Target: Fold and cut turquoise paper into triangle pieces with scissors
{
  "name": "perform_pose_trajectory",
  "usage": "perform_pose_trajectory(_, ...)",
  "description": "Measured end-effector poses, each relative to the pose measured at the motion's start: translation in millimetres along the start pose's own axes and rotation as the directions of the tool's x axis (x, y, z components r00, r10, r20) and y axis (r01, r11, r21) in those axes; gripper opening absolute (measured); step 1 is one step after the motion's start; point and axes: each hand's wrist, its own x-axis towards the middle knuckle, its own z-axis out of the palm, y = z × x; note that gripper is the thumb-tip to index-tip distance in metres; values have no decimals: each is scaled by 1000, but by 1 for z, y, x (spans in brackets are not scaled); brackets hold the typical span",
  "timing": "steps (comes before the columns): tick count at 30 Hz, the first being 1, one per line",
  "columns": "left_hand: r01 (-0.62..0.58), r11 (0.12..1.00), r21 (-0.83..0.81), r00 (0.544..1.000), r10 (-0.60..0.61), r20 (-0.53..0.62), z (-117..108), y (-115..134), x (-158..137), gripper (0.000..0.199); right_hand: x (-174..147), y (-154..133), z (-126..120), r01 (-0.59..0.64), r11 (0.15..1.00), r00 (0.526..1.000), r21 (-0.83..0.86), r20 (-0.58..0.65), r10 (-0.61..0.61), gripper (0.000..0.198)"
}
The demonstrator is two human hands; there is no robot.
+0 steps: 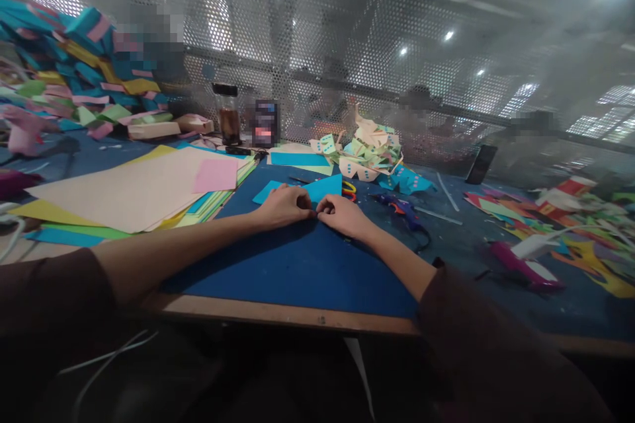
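Note:
Both my hands meet over the blue tabletop, pinching the near edge of a bright blue sheet of paper (327, 189). My left hand (285, 205) is closed at the paper's lower left, thumb and fingers together. Close beside it, my right hand (342, 215) is closed too, its fingertips almost touching the left ones. The sheet stands tilted up behind the hands, and they hide its lower part. Another blue paper piece (268, 192) lies just left of my left hand. Scissors with yellow and red handles (350, 190) lie behind the sheet, partly covered.
A stack of coloured paper (119, 188) covers the left side. A purple glue gun (404, 210) and a magenta tool (528, 268) lie to the right. Cut paper shapes (370, 149), a bottle (229, 115) and a phone (481, 164) stand further back. Paper scraps (595, 258) lie far right.

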Motion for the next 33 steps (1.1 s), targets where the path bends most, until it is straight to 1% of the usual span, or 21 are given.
perform_pose_trajectory(4, -7, 1000, -5, 1000, 7, -2, 1, 0, 0, 16, -1, -4, 0, -30, 999, 1000, -12, 0, 30, 10)
perform_pose_trajectory(7, 12, 1000, 17, 1000, -12, -4, 1, 1, 0, 17, -1, -6, 0, -50, 998, 999, -36, -17, 49, 10)
perform_pose_trajectory(11, 30, 999, 38, 1000, -30, -8, 0, 3, -1, 18, 0, -4, 1, -35, 999, 999, -29, -16, 35, 11)
perform_pose_trajectory(17, 21, 1000, 5, 1000, -21, 7, 0, 0, 0, 18, -1, -3, -4, -19, 1000, 1000, 19, 17, 19, 14)
perform_pose_trajectory(21, 9, 1000, -23, 1000, -9, 9, 0, -1, 0, 15, -3, -4, -6, -18, 1000, 999, 16, 37, 17, 16)
perform_pose_trajectory(25, 3, 1000, -29, 1000, -3, -2, 0, -2, 0, 16, -2, -4, -1, -41, 999, 999, -36, -1, 41, 11)
perform_pose_trajectory(28, -9, 1000, -24, 1000, 9, -8, 1, -2, 0, 16, -1, -4, 2, -51, 997, 998, -62, -27, 49, 13)
perform_pose_trajectory(33, -6, 1000, 11, 1000, 6, -18, 1, -2, 0, 16, 0, -4, -1, -45, 999, 999, -17, 4, 45, 11)
